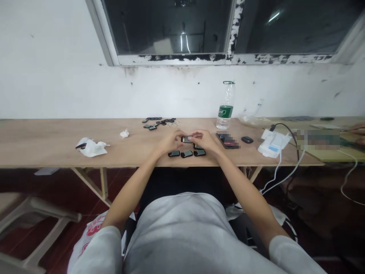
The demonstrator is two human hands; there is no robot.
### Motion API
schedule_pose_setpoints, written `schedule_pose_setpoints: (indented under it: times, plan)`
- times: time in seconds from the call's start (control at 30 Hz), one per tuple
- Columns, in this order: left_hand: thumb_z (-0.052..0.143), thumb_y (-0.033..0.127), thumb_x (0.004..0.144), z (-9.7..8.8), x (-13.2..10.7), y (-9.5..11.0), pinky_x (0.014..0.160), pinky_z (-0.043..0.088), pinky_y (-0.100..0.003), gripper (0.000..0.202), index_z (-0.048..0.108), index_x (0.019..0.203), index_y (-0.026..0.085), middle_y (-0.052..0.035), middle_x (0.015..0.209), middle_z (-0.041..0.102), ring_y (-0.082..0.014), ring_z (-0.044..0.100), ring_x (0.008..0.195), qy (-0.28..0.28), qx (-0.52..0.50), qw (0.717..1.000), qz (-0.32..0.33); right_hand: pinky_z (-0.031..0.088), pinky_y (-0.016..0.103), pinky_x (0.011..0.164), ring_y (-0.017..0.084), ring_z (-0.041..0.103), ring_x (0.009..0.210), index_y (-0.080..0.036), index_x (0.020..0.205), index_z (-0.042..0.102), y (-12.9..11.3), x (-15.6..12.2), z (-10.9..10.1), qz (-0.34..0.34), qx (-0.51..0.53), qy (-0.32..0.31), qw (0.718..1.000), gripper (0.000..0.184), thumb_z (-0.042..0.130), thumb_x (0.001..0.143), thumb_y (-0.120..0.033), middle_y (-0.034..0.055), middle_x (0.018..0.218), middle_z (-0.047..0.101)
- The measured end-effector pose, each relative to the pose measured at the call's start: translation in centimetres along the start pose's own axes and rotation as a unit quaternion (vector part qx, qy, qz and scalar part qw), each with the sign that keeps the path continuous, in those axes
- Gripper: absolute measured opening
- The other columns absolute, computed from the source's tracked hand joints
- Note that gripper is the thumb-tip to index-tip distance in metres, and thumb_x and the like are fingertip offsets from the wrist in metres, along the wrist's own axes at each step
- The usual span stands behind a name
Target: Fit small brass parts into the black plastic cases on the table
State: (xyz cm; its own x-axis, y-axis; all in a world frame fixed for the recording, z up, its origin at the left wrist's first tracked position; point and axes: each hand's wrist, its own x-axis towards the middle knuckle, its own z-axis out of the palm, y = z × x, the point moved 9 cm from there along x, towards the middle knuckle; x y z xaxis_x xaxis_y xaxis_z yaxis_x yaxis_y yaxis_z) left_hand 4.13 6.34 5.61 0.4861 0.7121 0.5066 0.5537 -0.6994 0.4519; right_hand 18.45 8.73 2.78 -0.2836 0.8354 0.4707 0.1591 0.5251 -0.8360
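Observation:
A small black device with a grey rectangular face (pixel 186 139) lies between my two hands over the table. My left hand (pixel 172 141) curls round its left side, fingertips at its upper edge. From the right, my right hand (pixel 204 140) is closed with thumb and fingertips on the same device. Just below my fingers sit similar black devices with grey faces: one at the left (pixel 173 153), one in the middle (pixel 187 154) and one at the right (pixel 199 152). Another (pixel 196 146) is partly hidden under my right hand.
Behind my hands lie several small black parts (pixel 159 122). A water bottle (pixel 224 110), a phone (pixel 228 140), a black oval object (pixel 247 139) and a white box with cables (pixel 273 144) stand rightward. Crumpled tissue (pixel 93 147) lies left. Another person's hand (pixel 359 129) shows far right.

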Motion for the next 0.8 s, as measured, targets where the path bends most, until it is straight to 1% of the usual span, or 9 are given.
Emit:
schedule_pose_setpoints:
  times: [0.13,0.27,0.3,0.37,0.43,0.5,0.57,0.67,0.8]
  plan:
    - [0.067,0.019,0.080,1.4,0.2,-0.9,0.085,0.054,-0.032,0.033,0.071,0.113,0.019,-0.0070,0.110,0.070,-0.0212,0.065,0.096,-0.022,0.081,0.996,0.005,0.053,0.030,0.068,0.022,0.069,0.078,-0.017,0.094,0.073,0.3,-0.1,-0.4,0.022,-0.079,-0.044,0.996,0.030,0.067,0.086,-0.045,0.0075,0.085,0.075]
    - [0.070,0.024,0.078,2.4,0.2,-2.8,0.079,0.052,-0.031,0.028,0.074,0.105,0.018,-0.0066,0.098,0.073,-0.0219,0.066,0.086,-0.063,0.146,0.986,-0.041,0.051,0.031,0.077,0.023,0.068,0.082,-0.016,0.089,0.073,-0.6,-0.6,-3.3,0.022,-0.207,-0.038,0.977,0.031,0.056,0.092,-0.041,0.0074,0.087,0.075]
    - [0.071,0.027,0.077,2.6,0.2,-3.2,0.076,0.052,-0.030,0.027,0.075,0.102,0.018,-0.0064,0.094,0.073,-0.0218,0.066,0.082,-0.072,0.157,0.984,-0.052,0.050,0.031,0.078,0.023,0.068,0.084,-0.016,0.088,0.073,-0.8,-0.8,-3.9,0.020,-0.227,-0.051,0.972,0.031,0.055,0.093,-0.040,0.0073,0.088,0.076]
    - [0.073,0.029,0.077,3.0,0.1,-3.8,0.073,0.051,-0.030,0.025,0.076,0.099,0.018,-0.0063,0.090,0.073,-0.0220,0.066,0.079,-0.085,0.168,0.980,-0.063,0.050,0.031,0.080,0.023,0.068,0.086,-0.016,0.090,0.074,-0.6,-1.4,-4.5,0.022,-0.254,-0.111,0.961,0.026,0.057,0.091,-0.037,0.0071,0.093,0.076]
    - [0.072,0.027,0.077,3.3,0.2,-4.2,0.073,0.050,-0.030,0.022,0.078,0.096,0.018,-0.0071,0.091,0.074,-0.0226,0.066,0.080,-0.085,0.174,0.979,-0.067,0.051,0.031,0.082,0.023,0.068,0.091,-0.018,0.097,0.075,0.0,-2.0,-4.5,0.027,-0.266,-0.178,0.947,0.022,0.062,0.088,-0.033,0.0073,0.101,0.077]
    - [0.071,0.025,0.078,3.6,0.3,-4.5,0.075,0.050,-0.030,0.020,0.079,0.095,0.019,-0.0076,0.094,0.075,-0.0233,0.067,0.084,-0.082,0.179,0.978,-0.070,0.052,0.030,0.083,0.023,0.069,0.095,-0.018,0.103,0.075,0.6,-2.4,-4.6,0.033,-0.272,-0.215,0.937,0.023,0.064,0.086,-0.029,0.0078,0.108,0.076]
    - [0.070,0.024,0.080,3.9,0.3,-4.7,0.077,0.051,-0.030,0.020,0.080,0.096,0.019,-0.0078,0.096,0.076,-0.0237,0.069,0.086,-0.083,0.173,0.979,-0.074,0.053,0.030,0.082,0.023,0.069,0.094,-0.018,0.106,0.075,1.1,-2.5,-4.6,0.043,-0.285,-0.223,0.931,0.025,0.062,0.087,-0.027,0.0081,0.108,0.076]
    - [0.069,0.027,0.083,4.1,0.3,-4.9,0.078,0.052,-0.030,0.021,0.080,0.099,0.020,-0.0077,0.097,0.077,-0.0233,0.070,0.086,-0.082,0.159,0.980,-0.086,0.054,0.031,0.083,0.023,0.070,0.095,-0.018,0.113,0.075,1.5,-2.7,-3.8,0.062,-0.304,-0.246,0.918,0.030,0.059,0.088,-0.023,0.0082,0.111,0.076]
    - [0.063,0.028,0.088,3.1,0.2,-4.4,0.078,0.053,-0.029,0.021,0.079,0.099,0.019,-0.0077,0.097,0.077,-0.0219,0.070,0.085,-0.077,0.150,0.982,-0.085,0.052,0.032,0.093,0.024,0.068,0.104,-0.020,0.118,0.073,1.5,-2.9,-2.7,0.080,-0.323,-0.262,0.906,0.033,0.057,0.090,-0.020,0.0078,0.124,0.072]
